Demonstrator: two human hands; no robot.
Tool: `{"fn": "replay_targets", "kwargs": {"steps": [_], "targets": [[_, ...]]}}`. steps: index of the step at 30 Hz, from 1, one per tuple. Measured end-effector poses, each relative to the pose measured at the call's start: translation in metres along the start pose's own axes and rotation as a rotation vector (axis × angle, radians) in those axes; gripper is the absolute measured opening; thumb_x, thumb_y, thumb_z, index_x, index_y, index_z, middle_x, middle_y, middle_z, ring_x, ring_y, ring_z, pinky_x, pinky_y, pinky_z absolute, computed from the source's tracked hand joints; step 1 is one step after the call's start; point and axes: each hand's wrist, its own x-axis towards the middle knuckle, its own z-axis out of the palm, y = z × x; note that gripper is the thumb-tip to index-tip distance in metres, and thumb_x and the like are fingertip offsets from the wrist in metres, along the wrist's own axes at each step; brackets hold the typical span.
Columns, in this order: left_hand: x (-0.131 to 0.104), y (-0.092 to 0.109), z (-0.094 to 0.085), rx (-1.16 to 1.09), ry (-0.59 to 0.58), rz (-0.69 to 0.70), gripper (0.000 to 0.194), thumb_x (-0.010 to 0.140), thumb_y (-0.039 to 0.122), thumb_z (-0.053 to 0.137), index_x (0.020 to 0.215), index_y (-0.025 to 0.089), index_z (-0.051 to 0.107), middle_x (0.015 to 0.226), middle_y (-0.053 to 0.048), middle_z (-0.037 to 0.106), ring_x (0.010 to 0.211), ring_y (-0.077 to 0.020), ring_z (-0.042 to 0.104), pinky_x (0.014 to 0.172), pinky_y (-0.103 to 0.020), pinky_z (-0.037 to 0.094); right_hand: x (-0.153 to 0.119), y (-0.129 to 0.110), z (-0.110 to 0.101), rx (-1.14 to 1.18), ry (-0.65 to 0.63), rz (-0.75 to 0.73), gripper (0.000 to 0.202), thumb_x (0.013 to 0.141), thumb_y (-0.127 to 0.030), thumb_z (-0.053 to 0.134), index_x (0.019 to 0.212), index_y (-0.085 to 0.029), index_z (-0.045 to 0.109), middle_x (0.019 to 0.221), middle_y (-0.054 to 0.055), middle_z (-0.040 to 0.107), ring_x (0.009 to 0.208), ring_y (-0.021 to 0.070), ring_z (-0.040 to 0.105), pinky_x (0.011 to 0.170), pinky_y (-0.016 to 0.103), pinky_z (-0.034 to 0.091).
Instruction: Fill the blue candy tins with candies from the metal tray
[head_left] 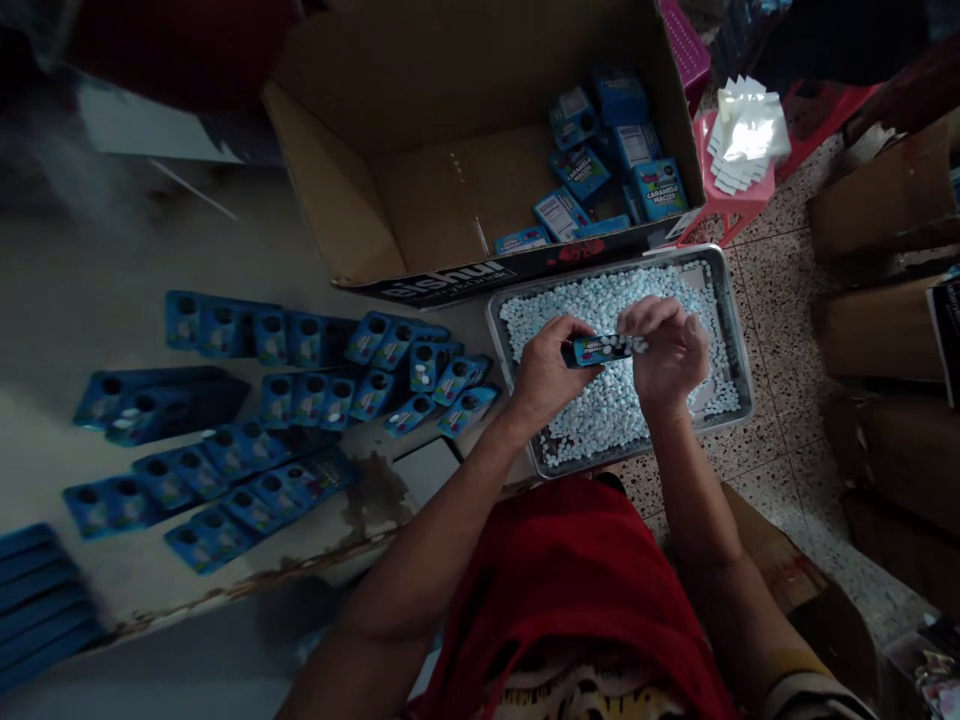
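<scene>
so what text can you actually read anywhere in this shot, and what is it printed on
"CARAMELO MACIO": on a blue carton in the cardboard box, and again on another carton beside it.
"dishui", upside down: on the cardboard box's black front flap.
Small box held between left hand and right hand over the tray of candies: print blurred, unreadable.
Open blue boxes on the table: print too small to read.

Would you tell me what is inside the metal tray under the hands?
The metal tray holds a heap of small pale candies. The left hand and right hand cover its middle.
</scene>
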Motion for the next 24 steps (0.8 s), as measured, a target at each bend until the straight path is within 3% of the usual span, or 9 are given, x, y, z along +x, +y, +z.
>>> {"fn": "replay_targets", "kwargs": {"steps": [4,6,8,11,14,17,20,24], "targets": [[0.002,0.004,0.002,0.058,0.004,0.034,0.040,0.068,0.003,0.087,0.099,0.023,0.071,0.098,0.002,0.072,0.094,-0.0200,0.069,0.084,-0.032,0.054,-0.004,0.005,0.004,-0.098,0.021,-0.036,0.053,0.099,-0.074,0.053,0.074,-0.029,0.063,0.067,0.001,0.059,0.076,0.0236,0.066,0.094,0.048,0.056],[0.003,0.007,-0.001,0.114,0.003,0.063,0.039,0.069,0.003,0.085,0.099,0.023,0.071,0.097,0.001,0.072,0.095,-0.0211,0.068,0.086,-0.033,0.054,-0.008,0.007,-0.008,-0.144,0.052,-0.066,0.051,0.102,-0.071,0.047,0.080,-0.029,0.065,0.076,0.003,0.067,0.089,0.0259,0.073,0.108,0.054,0.055],[0.004,0.007,-0.009,0.161,0.009,0.100,0.038,0.070,0.001,0.083,0.098,0.024,0.071,0.099,0.000,0.072,0.098,-0.0228,0.069,0.090,-0.035,0.054,-0.017,0.009,-0.035,-0.270,0.121,-0.075,0.044,0.104,-0.064,0.045,0.087,-0.028,0.066,0.093,0.005,0.073,0.105,0.0273,0.075,0.115,0.058,0.054],[0.003,-0.001,-0.027,0.166,0.062,0.108,0.035,0.071,0.002,0.081,0.096,0.025,0.072,0.099,0.000,0.073,0.100,-0.0241,0.068,0.094,-0.037,0.055,-0.045,0.020,-0.091,-0.790,0.201,-0.020,0.029,0.098,-0.055,0.063,0.104,-0.028,0.069,0.116,0.009,0.072,0.122,0.0302,0.070,0.118,0.060,0.053],[0.000,-0.016,-0.041,0.029,0.074,-0.007,0.033,0.070,0.011,0.088,0.096,0.024,0.072,0.099,0.000,0.073,0.097,-0.0228,0.069,0.090,-0.035,0.055,-0.079,0.046,-0.133,-1.306,0.042,0.038,0.057,0.091,-0.060,0.076,0.136,-0.026,0.067,0.151,0.017,0.059,0.146,0.0399,0.055,0.123,0.068,0.048],[-0.005,-0.029,-0.043,-0.163,0.005,-0.138,0.037,0.066,0.023,0.095,0.096,0.023,0.073,0.100,-0.001,0.075,0.096,-0.0222,0.070,0.089,-0.034,0.056,-0.090,0.082,-0.141,-1.530,-0.162,0.014,0.076,0.091,-0.058,0.077,0.158,-0.027,0.056,0.173,0.020,0.040,0.158,0.0443,0.044,0.126,0.069,0.044],[-0.009,-0.035,-0.036,-0.371,0.006,-0.194,0.042,0.065,0.030,0.099,0.097,0.024,0.072,0.107,-0.002,0.077,0.103,-0.0226,0.071,0.096,-0.036,0.058,-0.061,0.111,-0.138,-1.554,-0.143,-0.019,0.071,0.088,-0.048,0.078,0.152,-0.025,0.062,0.158,0.019,0.055,0.146,0.0406,0.054,0.124,0.062,0.047],[-0.011,-0.035,-0.022,-0.488,-0.006,-0.246,0.047,0.061,0.033,0.102,0.094,0.023,0.071,0.108,-0.002,0.078,0.105,-0.0230,0.073,0.097,-0.037,0.059,-0.006,0.115,-0.142,-1.190,0.186,0.092,0.042,0.079,-0.044,0.077,0.114,-0.022,0.071,0.115,0.011,0.070,0.115,0.0309,0.067,0.106,0.048,0.057]]}}
